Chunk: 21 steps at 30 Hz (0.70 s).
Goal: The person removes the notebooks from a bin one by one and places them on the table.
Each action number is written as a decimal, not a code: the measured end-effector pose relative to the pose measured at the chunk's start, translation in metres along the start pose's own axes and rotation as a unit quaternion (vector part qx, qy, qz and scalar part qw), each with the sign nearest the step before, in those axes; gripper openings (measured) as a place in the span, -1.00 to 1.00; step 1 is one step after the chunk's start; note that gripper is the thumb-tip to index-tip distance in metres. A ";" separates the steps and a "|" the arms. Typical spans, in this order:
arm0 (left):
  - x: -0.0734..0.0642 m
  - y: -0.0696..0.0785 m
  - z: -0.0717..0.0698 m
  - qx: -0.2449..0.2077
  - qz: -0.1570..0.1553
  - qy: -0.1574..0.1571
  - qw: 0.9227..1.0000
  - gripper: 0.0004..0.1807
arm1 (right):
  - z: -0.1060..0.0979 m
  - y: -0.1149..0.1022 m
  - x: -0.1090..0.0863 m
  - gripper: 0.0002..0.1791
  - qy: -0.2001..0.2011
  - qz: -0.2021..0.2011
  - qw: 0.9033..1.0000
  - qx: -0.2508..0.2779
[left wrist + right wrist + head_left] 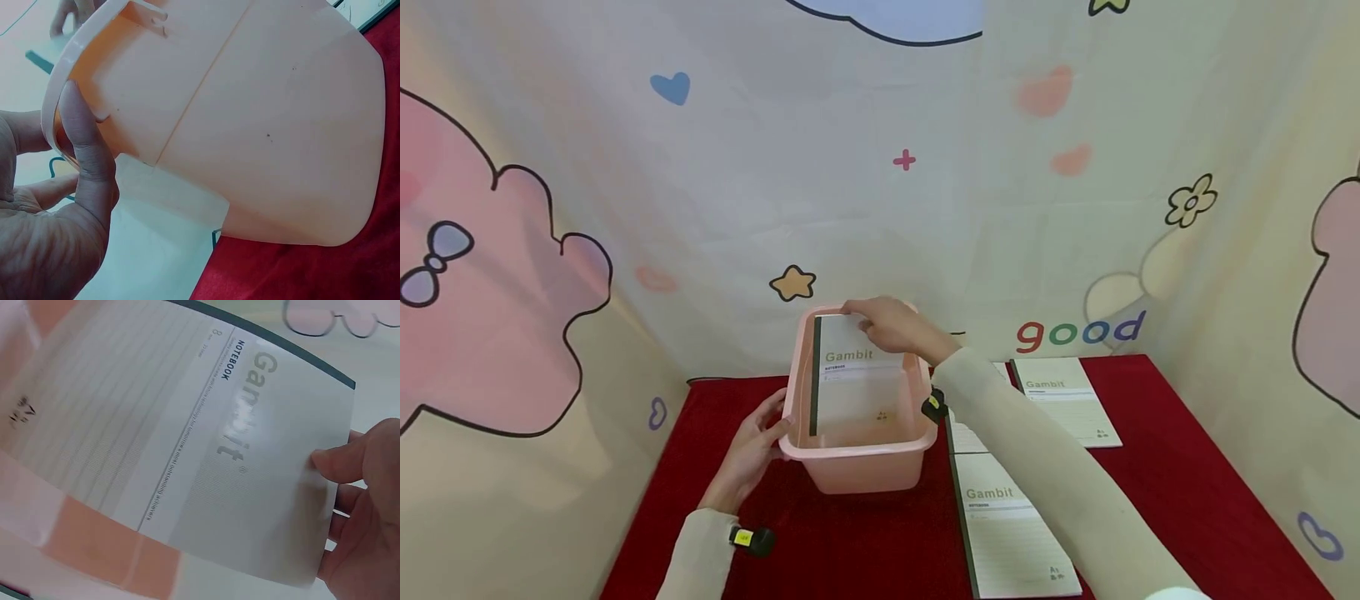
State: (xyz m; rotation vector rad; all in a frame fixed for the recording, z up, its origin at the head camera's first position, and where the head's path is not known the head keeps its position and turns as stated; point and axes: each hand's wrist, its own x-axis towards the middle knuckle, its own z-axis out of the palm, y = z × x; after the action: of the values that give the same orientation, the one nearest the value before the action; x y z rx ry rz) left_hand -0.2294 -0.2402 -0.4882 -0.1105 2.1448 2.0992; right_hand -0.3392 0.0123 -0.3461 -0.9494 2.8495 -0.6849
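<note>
A pale pink plastic basin [861,475] stands on the red cloth. My left hand [752,450] grips its left rim, the thumb [84,125] on the outer side under the lip in the left wrist view. Above and partly inside the basin is a white Gambit notebook [853,400] with a dark green spine strip. My right hand [891,325] pinches the notebook's top edge. In the right wrist view, the thumb [340,462] lies on the cover [262,487] and the other fingers are behind it, mostly hidden.
On the red cloth [1157,492] to the right lie more Gambit notebooks: one at the front [1015,533], one at the back [1067,400], and another [966,437] partly hidden under my right sleeve [1045,467]. A printed fabric backdrop [955,233] rises behind the table.
</note>
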 end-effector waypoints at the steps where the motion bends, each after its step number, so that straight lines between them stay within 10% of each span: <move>1: 0.000 0.000 0.000 0.000 0.000 0.000 1.000 -0.34 | -0.005 0.000 -0.003 -0.55 0.011 -0.008 1.000 0.001; 21: 0.000 -0.003 0.000 -0.024 0.008 -0.013 1.000 -0.36 | -0.101 0.039 -0.102 -0.68 0.272 -0.061 0.953 0.119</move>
State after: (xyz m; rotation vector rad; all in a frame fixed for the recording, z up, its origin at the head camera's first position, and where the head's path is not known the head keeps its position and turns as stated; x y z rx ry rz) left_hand -0.2292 -0.2404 -0.4911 -0.0719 2.0881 2.1494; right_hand -0.2975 0.1391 -0.2805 -1.0349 3.0514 -1.4728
